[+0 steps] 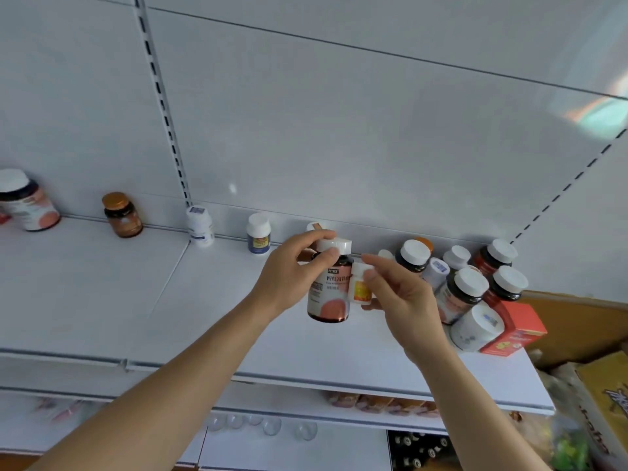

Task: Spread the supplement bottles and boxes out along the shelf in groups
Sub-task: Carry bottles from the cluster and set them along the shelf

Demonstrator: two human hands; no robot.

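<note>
My left hand point(292, 263) grips a dark bottle point(329, 294) by its white cap, fingers curled round the top, holding it above the white shelf point(102, 300). My right hand point(397, 297) pinches a small white bottle point(359, 283) with an orange label between thumb and fingers, touching the dark bottle at its 3 o'clock. At 3 o'clock a cluster of white-capped bottles point(465, 287) crowds beside a red box point(516, 331); toward 9 o'clock, four bottles point(200, 229) stand spaced apart along the back wall.

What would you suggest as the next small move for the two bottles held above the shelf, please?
Probably set the dark bottle in the left hand down on the bare shelf left of the crowded cluster, since spaced single bottles already run leftward.
</note>
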